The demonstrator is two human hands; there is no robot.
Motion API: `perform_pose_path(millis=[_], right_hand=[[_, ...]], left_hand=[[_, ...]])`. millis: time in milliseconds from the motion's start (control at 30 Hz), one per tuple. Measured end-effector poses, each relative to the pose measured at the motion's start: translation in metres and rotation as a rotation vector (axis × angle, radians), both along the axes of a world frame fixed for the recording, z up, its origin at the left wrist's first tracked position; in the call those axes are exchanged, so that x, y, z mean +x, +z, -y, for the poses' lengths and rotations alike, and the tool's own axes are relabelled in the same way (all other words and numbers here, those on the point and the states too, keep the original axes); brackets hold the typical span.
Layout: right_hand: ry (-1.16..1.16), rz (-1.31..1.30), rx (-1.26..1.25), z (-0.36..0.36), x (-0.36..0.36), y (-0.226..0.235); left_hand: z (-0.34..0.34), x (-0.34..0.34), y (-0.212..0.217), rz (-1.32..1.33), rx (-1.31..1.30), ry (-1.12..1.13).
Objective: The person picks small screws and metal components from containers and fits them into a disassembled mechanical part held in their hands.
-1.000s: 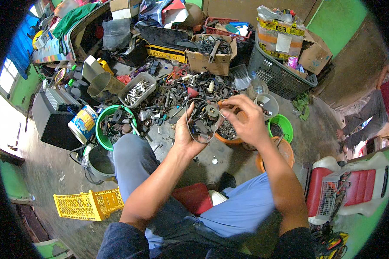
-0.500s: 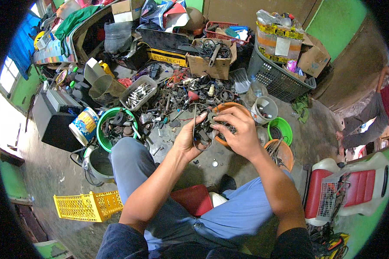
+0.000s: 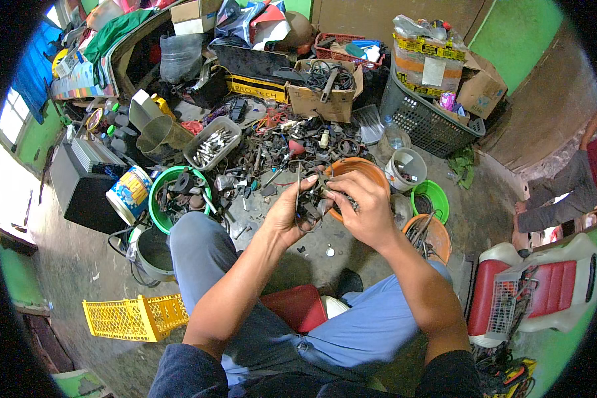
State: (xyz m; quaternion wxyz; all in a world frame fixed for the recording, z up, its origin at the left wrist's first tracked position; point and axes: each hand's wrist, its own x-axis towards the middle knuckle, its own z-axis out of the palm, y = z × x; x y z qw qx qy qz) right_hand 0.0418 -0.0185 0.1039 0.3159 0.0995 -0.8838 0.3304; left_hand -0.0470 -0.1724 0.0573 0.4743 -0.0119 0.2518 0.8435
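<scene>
In front of my knees, my left hand (image 3: 286, 213) is wrapped around a dark part with a looped cable (image 3: 310, 211). The cable stands up past the thumb and curves below the fingers. From the right, my right hand (image 3: 366, 211) pinches at the top of the same part with thumb and fingertips. Its exact kind is hard to make out, and fingers hide some of it. Behind the right hand stands an orange basin (image 3: 368, 167). Beyond both hands spreads a heap of small dark parts and wires (image 3: 282, 142) on the floor.
A green-rimmed basin of parts (image 3: 154, 207) and a tray of small white-and-metal pieces (image 3: 233, 140) lie left. Rightward are a green bucket (image 3: 442, 207), an orange bowl (image 3: 444, 232) and a red-and-white seat (image 3: 554, 285). A yellow crate (image 3: 116, 320) sits lower left. Another person's legs (image 3: 557, 189) show far right.
My right hand has shifted slightly, its fingers drawn closer together at the part. The left hand keeps its hold. At far right, the other person's legs have moved.
</scene>
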Motion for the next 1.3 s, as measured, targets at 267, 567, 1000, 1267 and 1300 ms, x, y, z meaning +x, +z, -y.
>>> perform_pose_path(millis=[267,567,1000,1267,1300], right_hand=[[0.004,-0.015,-0.021,0.000,-0.002,-0.002],[-0.030,0.085,-0.067,0.007,0.002,-0.001],[-0.108,-0.035,-0.059,0.020,-0.002,-0.005],[-0.228,-0.027,-0.249,0.011,-0.004,0.003],[-0.229,0.000,-0.311,0.010,-0.003,0.000]], left_hand=[[-0.001,0.007,0.009,-0.046,-0.091,0.046],[0.001,0.003,0.002,-0.019,-0.080,0.039],[0.000,0.004,0.003,-0.048,-0.066,0.056],[0.004,0.008,0.015,-0.153,-0.078,0.024],[0.004,0.009,0.018,-0.155,-0.079,0.019]])
